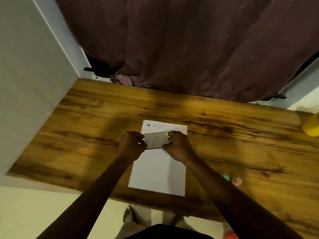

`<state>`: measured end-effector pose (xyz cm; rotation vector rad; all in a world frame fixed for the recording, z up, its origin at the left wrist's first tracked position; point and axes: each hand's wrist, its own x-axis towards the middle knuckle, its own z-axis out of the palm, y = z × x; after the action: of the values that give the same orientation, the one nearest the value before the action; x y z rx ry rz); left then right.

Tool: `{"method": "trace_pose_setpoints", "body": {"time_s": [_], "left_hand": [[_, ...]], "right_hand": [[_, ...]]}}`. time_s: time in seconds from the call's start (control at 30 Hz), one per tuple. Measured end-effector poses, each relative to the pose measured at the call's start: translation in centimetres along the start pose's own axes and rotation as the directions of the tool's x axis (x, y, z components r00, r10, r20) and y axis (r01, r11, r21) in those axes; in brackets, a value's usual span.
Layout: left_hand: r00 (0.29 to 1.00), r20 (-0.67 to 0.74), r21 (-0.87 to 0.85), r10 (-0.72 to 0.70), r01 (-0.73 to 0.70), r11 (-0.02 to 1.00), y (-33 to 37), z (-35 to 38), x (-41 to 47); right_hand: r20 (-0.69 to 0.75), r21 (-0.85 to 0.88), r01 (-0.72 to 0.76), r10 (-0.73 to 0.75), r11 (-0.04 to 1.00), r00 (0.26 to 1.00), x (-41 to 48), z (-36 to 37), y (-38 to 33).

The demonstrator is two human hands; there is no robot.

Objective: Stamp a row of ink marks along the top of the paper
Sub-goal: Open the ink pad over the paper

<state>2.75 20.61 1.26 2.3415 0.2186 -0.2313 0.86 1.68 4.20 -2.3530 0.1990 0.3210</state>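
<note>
A white sheet of paper point(158, 171) lies on the wooden table point(86, 121), its short edge away from me. Along its top left run three small blue ink marks point(154, 125). Both hands hold a flat grey rectangular case point(156, 139), likely an ink pad, just above the upper part of the paper. My left hand point(132, 146) pinches its left edge. My right hand point(177, 145) pinches its right edge. Whether the case is open is hard to tell in the blur.
Two small round stamps, one teal point(225, 177) and one pink point(237, 181), lie right of the paper. A yellow object point(311, 125) stands at the table's right edge. A dark brown curtain point(189, 49) hangs behind; a white wall point(25, 83) borders the left.
</note>
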Motion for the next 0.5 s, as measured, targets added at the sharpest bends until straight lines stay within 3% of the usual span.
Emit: {"method": "trace_pose_setpoints", "body": {"time_s": [0.17,0.27,0.5], "left_hand": [[0.994,-0.071,-0.037,-0.083,0.080,0.996,-7.2,-4.9,-0.6],[0.966,-0.095,-0.087,-0.242,0.234,0.968,-10.6,-6.7,-0.6],[0.993,-0.014,0.002,-0.120,0.120,0.993,-13.8,-7.3,-1.4]], "right_hand": [[0.145,0.017,0.072,-0.074,0.997,0.987,0.8,6.9,-4.7],[0.203,-0.013,0.108,-0.103,0.994,0.974,1.1,10.2,-6.6],[0.239,-0.065,0.116,-0.098,0.991,0.966,1.2,13.5,-6.9]]}}
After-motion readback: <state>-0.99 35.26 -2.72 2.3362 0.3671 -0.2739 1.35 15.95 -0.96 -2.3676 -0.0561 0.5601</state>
